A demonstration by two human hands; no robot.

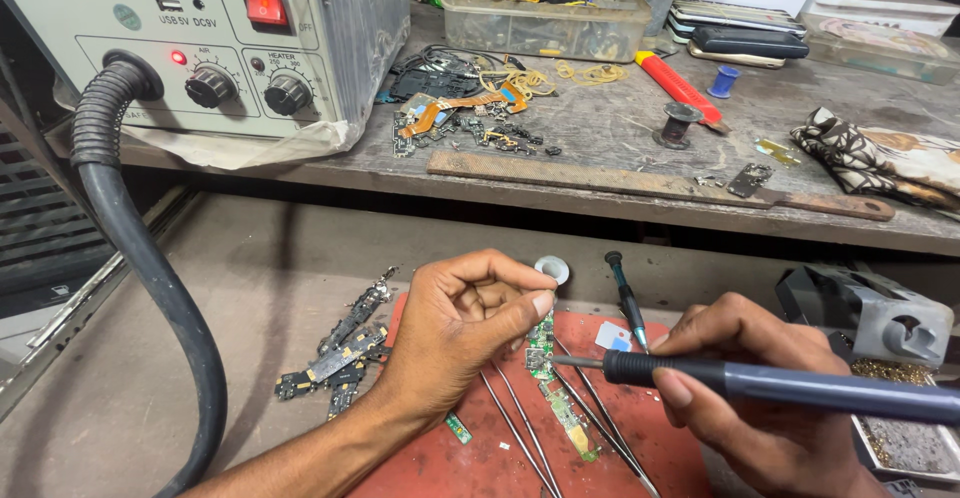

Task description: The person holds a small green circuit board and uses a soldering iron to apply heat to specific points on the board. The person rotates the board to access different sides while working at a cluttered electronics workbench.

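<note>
A person's two hands work over a red mat [480, 458] on a grey surface [250, 288]. The left hand [460, 328] is curled, its thumb and fingertips pinching the top of a small green circuit board [541, 343] that stands nearly upright on the mat. The right hand [745, 398] is closed around a grey-blue soldering iron [800, 386], held like a pen, with its metal tip touching the board's right edge.

Several thin metal tweezers and probes [590, 413] lie on the mat just under the board, crossing each other, beside a longer green board strip [568, 423]. A small dark screwdriver [628, 303] lies behind the iron, and a small round white tin [552, 270] sits just beyond the left fingertips. To the left of the mat lies a heap of dark scrap circuit boards [340, 353].

At the right, a grey metal stand [870, 313] sits over a tray [900, 443] holding brownish granules.

On the raised wooden shelf [620, 148] behind stands a hot-air station [200, 43] with a lit red switch and two knobs; its thick black ribbed hose [140, 248] curves down the left side. The shelf also carries a clear plastic box [545, 18] filled with cables and small parts, loose flex cables, rubber bands, a red-handled tool [680, 86], a long flat file [650, 183], stacked phones [740, 33] and a patterned cloth [880, 158].
</note>
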